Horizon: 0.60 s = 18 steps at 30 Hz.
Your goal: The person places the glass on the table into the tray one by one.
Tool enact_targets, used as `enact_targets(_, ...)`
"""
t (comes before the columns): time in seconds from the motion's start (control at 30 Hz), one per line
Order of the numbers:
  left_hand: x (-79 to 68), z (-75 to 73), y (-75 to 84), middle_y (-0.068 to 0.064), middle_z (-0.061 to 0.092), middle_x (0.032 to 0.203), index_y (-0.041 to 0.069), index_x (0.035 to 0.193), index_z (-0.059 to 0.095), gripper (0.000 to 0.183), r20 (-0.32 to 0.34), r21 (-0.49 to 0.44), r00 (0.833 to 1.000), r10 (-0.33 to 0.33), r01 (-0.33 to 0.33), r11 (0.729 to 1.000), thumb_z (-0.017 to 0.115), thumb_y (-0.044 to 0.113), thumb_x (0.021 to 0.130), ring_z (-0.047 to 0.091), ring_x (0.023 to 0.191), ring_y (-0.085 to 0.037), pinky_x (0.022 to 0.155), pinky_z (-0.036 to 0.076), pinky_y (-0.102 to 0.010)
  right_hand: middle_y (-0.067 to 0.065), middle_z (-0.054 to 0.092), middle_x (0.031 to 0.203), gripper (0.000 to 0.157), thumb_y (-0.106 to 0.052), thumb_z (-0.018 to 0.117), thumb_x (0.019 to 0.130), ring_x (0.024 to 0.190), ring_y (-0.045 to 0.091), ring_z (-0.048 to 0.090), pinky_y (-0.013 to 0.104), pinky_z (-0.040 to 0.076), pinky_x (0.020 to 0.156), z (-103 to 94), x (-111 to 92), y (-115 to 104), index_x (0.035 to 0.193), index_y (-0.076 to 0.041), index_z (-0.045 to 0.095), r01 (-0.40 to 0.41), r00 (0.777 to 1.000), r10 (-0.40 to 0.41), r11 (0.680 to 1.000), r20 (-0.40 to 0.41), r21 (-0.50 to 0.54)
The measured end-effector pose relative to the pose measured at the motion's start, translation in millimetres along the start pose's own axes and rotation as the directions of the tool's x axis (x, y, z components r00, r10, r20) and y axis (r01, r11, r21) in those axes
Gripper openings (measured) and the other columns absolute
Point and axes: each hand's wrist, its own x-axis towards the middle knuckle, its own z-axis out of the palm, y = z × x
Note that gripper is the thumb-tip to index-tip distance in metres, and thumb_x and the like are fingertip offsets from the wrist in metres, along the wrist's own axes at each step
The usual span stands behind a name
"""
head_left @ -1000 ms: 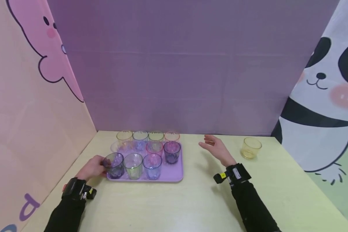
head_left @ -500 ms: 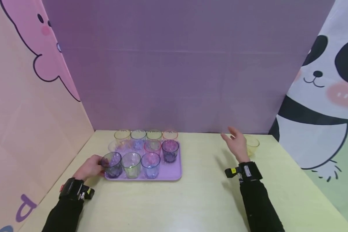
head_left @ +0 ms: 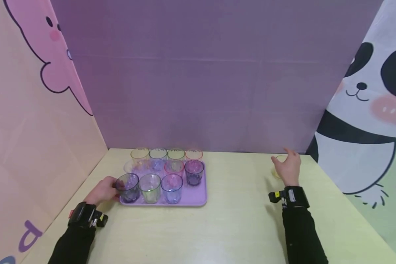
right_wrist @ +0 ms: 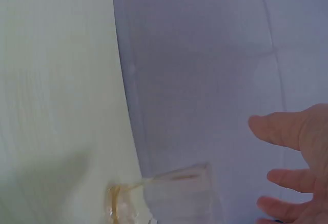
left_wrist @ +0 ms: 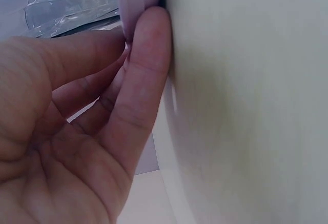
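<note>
At the left edge of the purple tray (head_left: pixel 194 198), my left hand (head_left: pixel 102 190) pinches the rim between thumb and fingers. The left wrist view shows the tray's rim (left_wrist: pixel 138 1) between the thumb and a finger. Beside that hand on the tray stands a dark grey glass (head_left: pixel 128 192), then a green glass (head_left: pixel 150 190) and a blue one (head_left: pixel 172 190). My right hand (head_left: pixel 289 169) is raised with fingers spread, in front of a yellow glass (head_left: pixel 276 173) that it partly hides. In the right wrist view the yellow glass (right_wrist: pixel 177 196) stands apart from the fingers.
Behind the front row, the tray carries several more glasses, among them a dark purple one (head_left: pixel 194 174) at the right and a pink-rimmed one (head_left: pixel 174 168). The pale table (head_left: pixel 231 220) meets a purple backdrop (head_left: pixel 217 91) at the back, with printed walls on both sides.
My right hand has moved right across the table, from beside the tray to the yellow glass. The left hand stays at the tray's edge.
</note>
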Motion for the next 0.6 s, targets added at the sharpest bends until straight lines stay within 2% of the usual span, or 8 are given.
enact_targets(0.13, 1.4, -0.6, 0.0, -0.025, 0.067, 0.097, -0.019, 0.108, 0.060, 0.032, 0.001, 0.009, 1.000, 0.000, 0.000, 1.000, 0.052, -0.014, 0.078, 0.066, 0.075, -0.021, 0.064, 0.061, -0.035, 0.037, 0.020, 0.152, 0.079, -0.020, 0.066, 0.089, 0.143, 0.050, 0.018, 0.059, 0.021, 0.119, -4.2, 1.3, 12.3, 0.149, 0.009, 0.024, -0.070, 0.996, 0.073, 0.996, 0.049, -0.049)
enact_targets(0.23, 1.3, -0.3, -1.3, -0.024, 0.067, 0.096, -0.019, 0.108, 0.060, 0.032, 0.000, 0.010, 1.000, -0.002, 0.002, 1.000, 0.051, -0.014, 0.077, 0.066, 0.076, -0.021, 0.064, 0.061, -0.035, 0.040, 0.014, 0.152, 0.089, -0.023, 0.067, 0.089, 0.142, 0.053, 0.017, 0.061, 0.020, 0.119, -4.0, 3.0, 20.4, 0.152, 0.009, 0.012, -0.113, 0.989, 0.118, 0.992, 0.091, -0.058)
enact_targets(0.43, 1.9, 0.1, -2.3, -0.024, 0.067, 0.095, -0.019, 0.108, 0.060, 0.032, -0.006, 0.009, 1.000, -0.001, 0.001, 1.000, 0.051, -0.015, 0.077, 0.066, 0.076, -0.021, 0.064, 0.061, -0.035, 0.044, 0.002, 0.152, 0.103, -0.028, 0.065, 0.090, 0.141, 0.058, 0.012, 0.063, 0.017, 0.118, -3.5, 4.8, 28.8, 0.151, 0.008, -0.009, -0.213, 0.957, 0.215, 0.977, 0.193, -0.032)
enact_targets(0.6, 2.6, 0.1, -1.8, -0.024, 0.067, 0.096, -0.018, 0.108, 0.060, 0.032, -0.006, 0.013, 1.000, -0.005, 0.005, 1.000, 0.051, -0.014, 0.078, 0.066, 0.076, -0.022, 0.065, 0.062, -0.035, 0.045, 0.000, 0.151, 0.104, -0.025, 0.064, 0.090, 0.141, 0.058, 0.011, 0.061, 0.014, 0.120, -2.9, 4.7, 32.4, 0.150, 0.009, -0.014, -0.247, 0.947, 0.245, 0.969, 0.206, -0.017)
